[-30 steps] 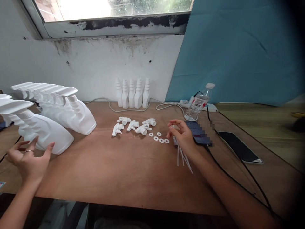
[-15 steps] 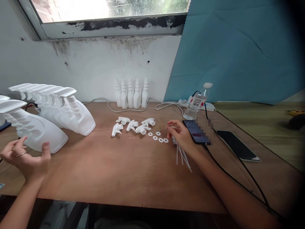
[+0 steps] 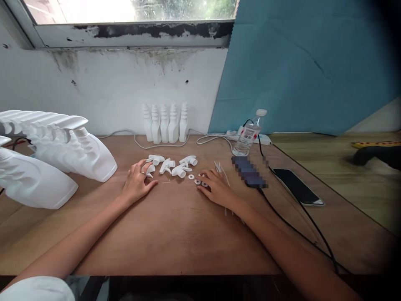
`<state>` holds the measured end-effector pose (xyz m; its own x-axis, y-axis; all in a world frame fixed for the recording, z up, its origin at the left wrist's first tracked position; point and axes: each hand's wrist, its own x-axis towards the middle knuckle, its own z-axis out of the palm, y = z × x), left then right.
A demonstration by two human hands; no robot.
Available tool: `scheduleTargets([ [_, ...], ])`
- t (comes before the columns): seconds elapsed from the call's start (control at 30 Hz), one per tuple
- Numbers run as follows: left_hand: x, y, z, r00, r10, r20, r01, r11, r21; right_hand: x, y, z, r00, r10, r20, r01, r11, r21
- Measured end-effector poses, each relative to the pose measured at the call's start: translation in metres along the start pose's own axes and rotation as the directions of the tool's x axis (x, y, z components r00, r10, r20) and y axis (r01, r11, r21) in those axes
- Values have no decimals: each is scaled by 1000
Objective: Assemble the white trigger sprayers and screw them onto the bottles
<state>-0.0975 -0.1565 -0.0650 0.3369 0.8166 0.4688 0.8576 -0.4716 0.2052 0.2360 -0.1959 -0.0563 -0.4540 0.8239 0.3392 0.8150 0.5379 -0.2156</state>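
Note:
My left hand rests on the table with thumb and fingers apart, its fingertips beside the leftmost white trigger sprayer head. Whether they touch it is hard to tell. More sprayer heads lie in a loose cluster to its right. My right hand is palm down with fingers spread over several flat white washers, partly covering them. Thin white tubes pass beneath that hand and poke out above and below it.
Large white spray bottles stand in rows at the left. Small white bottles line the wall. A clear water bottle, a phone with a cable, and another dark-screened phone are at the right.
My left hand has moved right, from beside the large bottles to the sprayer heads. My right hand has shifted left from the tubes onto the washers. The view has turned slightly right.

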Motion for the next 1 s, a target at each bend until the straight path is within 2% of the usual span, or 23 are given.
scheduleTargets([
  [0.1, 3, -8, 6, 999, -11, -36, 9, 999, -50, 2, 0, 4, 1000, -20, 1, 20, 1000, 13],
  [0.2, -5, -8, 5, 995, 45, -89, -55, 993, -109, 3, 0, 6, 999, -39, -11, 40, 999, 31],
  [0.3, -17, 8, -1, 990, 113, -89, -129, 973, -194, 4, -3, 6, 998, -53, -43, 56, 997, 51],
  [0.4, -26, 35, -4, 992, 123, -25, -124, 931, -342, 4, -13, 2, 987, -80, -139, 100, 985, 143],
  [0.47, -28, 53, -1, 988, 152, 36, -118, 875, -469, 4, -23, -3, 969, -96, -226, 149, 962, 230],
  [0.57, -22, 77, 7, 962, 254, 100, -131, 753, -645, 4, -39, -9, 941, -120, -317, 221, 926, 307],
  [0.67, -14, 91, 16, 938, 324, 123, -123, 642, -757, 2, -48, -12, 929, -146, -341, 258, 914, 313],
  [0.73, -11, 94, 18, 930, 341, 136, -105, 603, -791, 1, -49, -12, 928, -166, -334, 274, 911, 308],
  [1.0, -17, 89, 19, 937, 316, 149, -112, 675, -730, -2, -44, -4, 935, -229, -270, 311, 896, 316],
])
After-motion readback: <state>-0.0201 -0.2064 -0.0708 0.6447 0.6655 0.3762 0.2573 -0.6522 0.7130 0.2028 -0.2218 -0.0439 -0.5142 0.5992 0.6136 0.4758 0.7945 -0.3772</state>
